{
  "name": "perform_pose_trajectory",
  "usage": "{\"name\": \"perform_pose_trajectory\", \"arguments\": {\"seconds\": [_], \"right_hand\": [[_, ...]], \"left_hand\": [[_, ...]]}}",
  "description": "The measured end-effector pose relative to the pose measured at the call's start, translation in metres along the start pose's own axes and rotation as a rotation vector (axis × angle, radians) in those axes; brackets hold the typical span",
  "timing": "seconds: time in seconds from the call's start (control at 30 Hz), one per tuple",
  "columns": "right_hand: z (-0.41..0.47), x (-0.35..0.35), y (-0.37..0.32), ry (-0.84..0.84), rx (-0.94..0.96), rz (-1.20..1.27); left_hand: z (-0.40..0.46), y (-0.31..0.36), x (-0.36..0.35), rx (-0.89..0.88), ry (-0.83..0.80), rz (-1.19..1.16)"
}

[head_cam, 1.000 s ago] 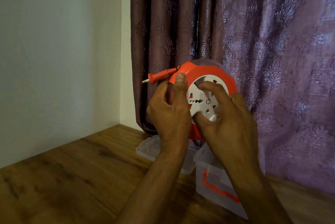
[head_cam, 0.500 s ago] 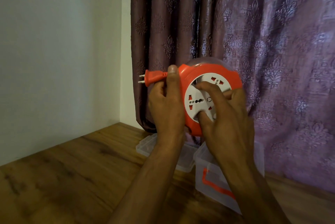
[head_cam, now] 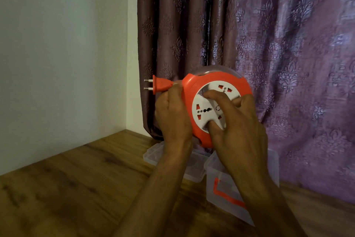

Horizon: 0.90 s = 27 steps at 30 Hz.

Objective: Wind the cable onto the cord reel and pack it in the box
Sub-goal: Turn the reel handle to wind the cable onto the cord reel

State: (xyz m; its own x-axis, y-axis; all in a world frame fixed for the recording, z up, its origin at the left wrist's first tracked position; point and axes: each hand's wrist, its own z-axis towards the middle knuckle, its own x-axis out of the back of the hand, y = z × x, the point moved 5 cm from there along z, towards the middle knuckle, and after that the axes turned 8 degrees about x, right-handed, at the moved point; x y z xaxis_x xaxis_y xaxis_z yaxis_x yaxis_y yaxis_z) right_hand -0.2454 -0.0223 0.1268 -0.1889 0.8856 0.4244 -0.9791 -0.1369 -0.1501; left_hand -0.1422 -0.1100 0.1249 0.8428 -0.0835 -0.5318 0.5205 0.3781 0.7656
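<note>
The orange cord reel [head_cam: 217, 110] was held upright in the air, above the clear plastic box [head_cam: 240, 185] that stood open on the wooden table [head_cam: 76, 188]. The left hand [head_cam: 172, 115] was closed around the reel's left rim, and the right hand [head_cam: 236, 125] had its fingers [head_cam: 217, 98] pressed into the recesses of the white socket plate [head_cam: 207, 110], gripping it as if to turn it. The two-pin plug [head_cam: 159, 87] stuck out level from the reel's upper left, right against the housing, so the cable seemed fully wound; no loose cord showed. The likeliest trouble was that one more turn would drag the plug hard against its slot and strain the cord, or jam the plate. Lowered into the box, the projecting plug might catch the box wall and leave the reel sitting tilted. The detached lid [head_cam: 153, 156] lay to the left of the box, behind the left forearm, and a dropped reel could knock it.
</note>
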Motion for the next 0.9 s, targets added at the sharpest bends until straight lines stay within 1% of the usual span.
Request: {"name": "perform_pose_trajectory", "arguments": {"seconds": [0.17, 0.4, 0.7, 0.9], "right_hand": [[0.0, -0.0018, 0.0077, 0.03, -0.069, 0.033], [-0.0023, -0.0019, 0.01, 0.043, -0.196, 0.1], [-0.0034, -0.001, 0.011, 0.051, -0.233, 0.137], [-0.0046, -0.0033, 0.0113, 0.025, -0.242, 0.135]], "left_hand": [[-0.0068, -0.0009, -0.0081, -0.09, -0.083, 0.095], [-0.0033, -0.0056, -0.0051, -0.128, -0.058, 0.094], [-0.0018, -0.0072, -0.0067, -0.154, -0.089, 0.106], [0.001, -0.0067, -0.0075, -0.114, -0.113, 0.148]]}}
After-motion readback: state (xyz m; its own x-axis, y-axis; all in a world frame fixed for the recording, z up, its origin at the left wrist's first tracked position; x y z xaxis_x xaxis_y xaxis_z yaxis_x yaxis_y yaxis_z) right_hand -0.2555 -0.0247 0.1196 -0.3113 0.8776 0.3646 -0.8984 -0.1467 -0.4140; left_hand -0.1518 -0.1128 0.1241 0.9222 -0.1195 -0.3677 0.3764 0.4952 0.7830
